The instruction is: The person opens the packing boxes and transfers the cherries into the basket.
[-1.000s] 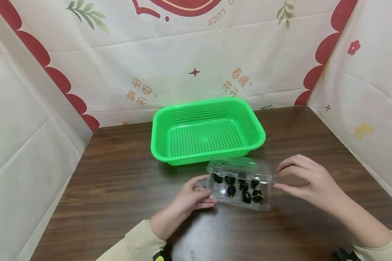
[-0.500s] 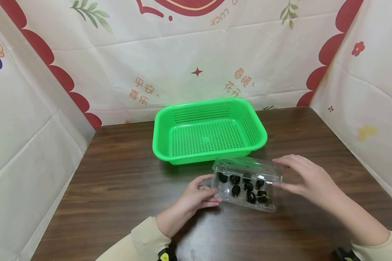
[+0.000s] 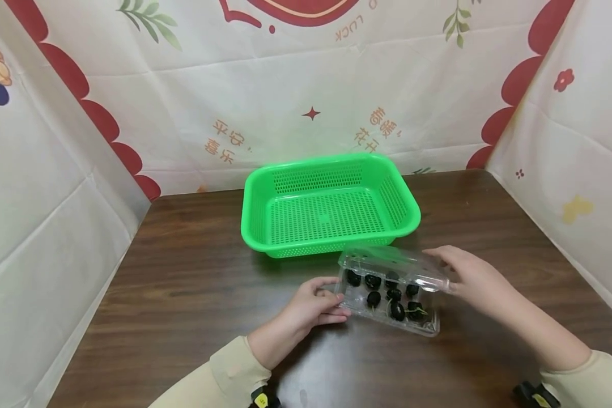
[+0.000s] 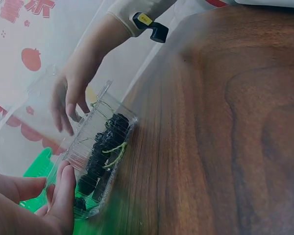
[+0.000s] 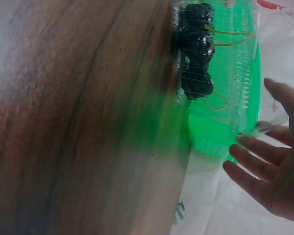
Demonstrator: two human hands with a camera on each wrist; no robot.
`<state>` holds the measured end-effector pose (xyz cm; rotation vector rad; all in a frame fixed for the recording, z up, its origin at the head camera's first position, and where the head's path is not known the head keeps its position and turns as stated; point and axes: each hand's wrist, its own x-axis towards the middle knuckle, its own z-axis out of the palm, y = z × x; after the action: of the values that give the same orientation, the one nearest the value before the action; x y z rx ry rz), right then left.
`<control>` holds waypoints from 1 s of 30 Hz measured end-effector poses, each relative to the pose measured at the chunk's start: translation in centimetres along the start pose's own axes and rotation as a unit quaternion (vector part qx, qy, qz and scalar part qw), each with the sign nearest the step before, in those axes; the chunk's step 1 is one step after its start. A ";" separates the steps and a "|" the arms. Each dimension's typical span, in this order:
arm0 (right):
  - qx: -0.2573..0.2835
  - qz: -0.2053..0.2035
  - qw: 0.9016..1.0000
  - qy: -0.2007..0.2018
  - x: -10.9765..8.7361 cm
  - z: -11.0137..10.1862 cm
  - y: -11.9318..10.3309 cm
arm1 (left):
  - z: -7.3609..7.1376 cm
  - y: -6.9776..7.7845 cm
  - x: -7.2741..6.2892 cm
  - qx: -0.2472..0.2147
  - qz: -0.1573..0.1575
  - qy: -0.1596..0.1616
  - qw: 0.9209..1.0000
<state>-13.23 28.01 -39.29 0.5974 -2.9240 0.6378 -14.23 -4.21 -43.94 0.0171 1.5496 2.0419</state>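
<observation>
A clear plastic clamshell box (image 3: 400,325) is in front of the green basket, with several small, shiny dark fruits (image 3: 397,310) lying inside. Thin green stems (image 4: 118,155) trail from some of them. The hinged lid (image 3: 382,256) is raised at the far side. My left hand (image 3: 310,306) grips the box's left end, thumb on the near side and fingers underneath. At the lid's right end is my right hand (image 3: 476,279); in the right wrist view its fingers (image 5: 250,161) are spread and fairly straight around the lid's corner.
A green slotted plastic basket (image 3: 331,242) stands behind the box on the brown wooden table (image 3: 194,283). White printed cloth (image 3: 285,73) forms walls at the back and both sides.
The box and left hand have shifted slightly right in the head view. My right hand has moved in from beside the box to the lid's right end, which its fingers now overlap.
</observation>
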 end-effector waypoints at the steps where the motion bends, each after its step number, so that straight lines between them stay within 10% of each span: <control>1: 0.008 0.014 1.000 -0.011 0.0 0.1 0.1 | 0.1 0.0 0.0 -0.001 -0.003 -0.001 1.000; 30: 0.018 -0.016 0.998 0.050 0.6 0.7 2.5 | -0.1 0.3 0.8 0.025 0.012 0.011 1.000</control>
<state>-14.79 29.58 -40.80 0.5954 -2.8103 0.6957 -15.05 -3.99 -43.90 0.0327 1.6210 2.0285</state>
